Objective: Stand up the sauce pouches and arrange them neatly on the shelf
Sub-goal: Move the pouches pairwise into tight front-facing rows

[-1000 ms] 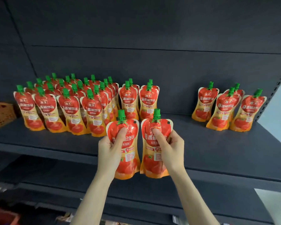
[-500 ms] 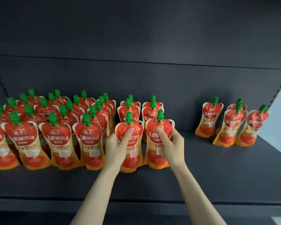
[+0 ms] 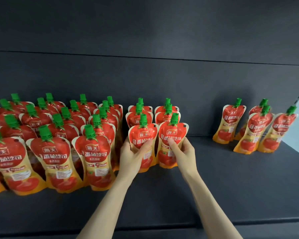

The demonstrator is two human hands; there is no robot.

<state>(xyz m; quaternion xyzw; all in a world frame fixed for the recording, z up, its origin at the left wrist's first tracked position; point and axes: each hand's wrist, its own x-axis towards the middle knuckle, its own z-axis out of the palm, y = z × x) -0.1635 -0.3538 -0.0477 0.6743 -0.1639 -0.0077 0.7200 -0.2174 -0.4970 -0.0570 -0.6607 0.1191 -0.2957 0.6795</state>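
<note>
Right now, hands: the left hand [image 3: 130, 156] and the right hand [image 3: 184, 152] each grip one pouch, side by side, just in front of two short files of pouches.
Left fingers: wrapped around the left pouch [image 3: 143, 138] at its waist, thumb across the front label.
Right fingers: closed on the right pouch [image 3: 173, 135], thumb on the front, the rest behind its right edge.
Pouch bases: both appear to sit on the shelf [image 3: 214, 187], upright, green caps up; their near edges almost touch.
Left block: a dense group of pouches [image 3: 55, 149] stands in rows, running out of view at the left edge; its nearest pouch is just beside the left hand.
Right cluster: four pouches [image 3: 254, 128] stand well apart from the hands, near the shelf's right end.
Open room: a wide bare stretch of shelf lies between the held pair and the right cluster, and a bare band runs along the front edge.
Back: the dark rear panel [image 3: 162, 75] closes the shelf behind the rows.
</note>
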